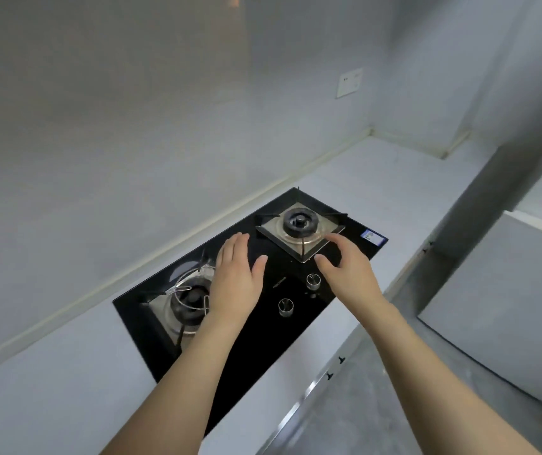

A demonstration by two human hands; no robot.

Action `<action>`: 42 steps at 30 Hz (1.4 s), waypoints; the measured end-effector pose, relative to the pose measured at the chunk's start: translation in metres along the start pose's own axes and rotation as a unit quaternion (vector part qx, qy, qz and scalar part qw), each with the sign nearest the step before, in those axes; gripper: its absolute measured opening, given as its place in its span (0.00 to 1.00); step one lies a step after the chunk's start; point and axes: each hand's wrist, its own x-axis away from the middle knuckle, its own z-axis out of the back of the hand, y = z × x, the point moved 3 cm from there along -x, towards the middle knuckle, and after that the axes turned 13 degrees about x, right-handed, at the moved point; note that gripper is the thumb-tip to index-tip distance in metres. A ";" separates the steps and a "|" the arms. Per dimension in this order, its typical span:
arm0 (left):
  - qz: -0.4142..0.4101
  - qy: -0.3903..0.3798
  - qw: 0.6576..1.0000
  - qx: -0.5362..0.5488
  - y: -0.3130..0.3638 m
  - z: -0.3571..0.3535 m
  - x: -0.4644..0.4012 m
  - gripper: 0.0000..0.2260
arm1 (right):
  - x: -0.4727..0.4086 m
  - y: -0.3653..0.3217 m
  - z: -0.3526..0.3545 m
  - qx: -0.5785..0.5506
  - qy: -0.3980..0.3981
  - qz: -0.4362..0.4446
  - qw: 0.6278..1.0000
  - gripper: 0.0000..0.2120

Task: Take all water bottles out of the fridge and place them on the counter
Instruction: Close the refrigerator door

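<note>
Both of my hands are stretched out above a pale grey counter [49, 389] with a black gas hob set into it. My left hand [235, 280] hovers over the hob's middle, fingers straight and together, holding nothing. My right hand [348, 270] hangs to its right near the far burner, fingers relaxed and slightly bent, also holding nothing. No water bottle and no fridge are in view.
The black glass hob [263, 330] has a left burner [190, 303], a far right burner [300, 224] and two metal knobs [286, 307]. A grey wall runs behind, with a socket [350, 83]. A grey panel [506, 307] stands at right, floor below.
</note>
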 end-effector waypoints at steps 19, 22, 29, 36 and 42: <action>-0.076 -0.045 0.996 0.011 0.177 -0.142 0.064 0.24 | 0.054 0.170 0.171 -0.006 0.069 -0.022 0.997 0.23; -0.072 -0.044 0.996 0.015 0.214 -0.175 0.085 0.25 | 0.065 0.209 0.207 -0.007 0.076 -0.022 0.997 0.22; -0.095 -0.054 0.994 0.027 0.270 -0.218 0.111 0.23 | 0.086 0.254 0.255 -0.015 0.087 -0.036 0.995 0.22; -0.091 -0.075 0.992 0.052 0.288 -0.256 0.121 0.22 | 0.107 0.287 0.294 -0.008 0.121 -0.057 0.991 0.22; -0.092 -0.071 0.992 0.054 0.328 -0.283 0.164 0.23 | 0.132 0.320 0.326 -0.023 0.125 -0.044 0.991 0.21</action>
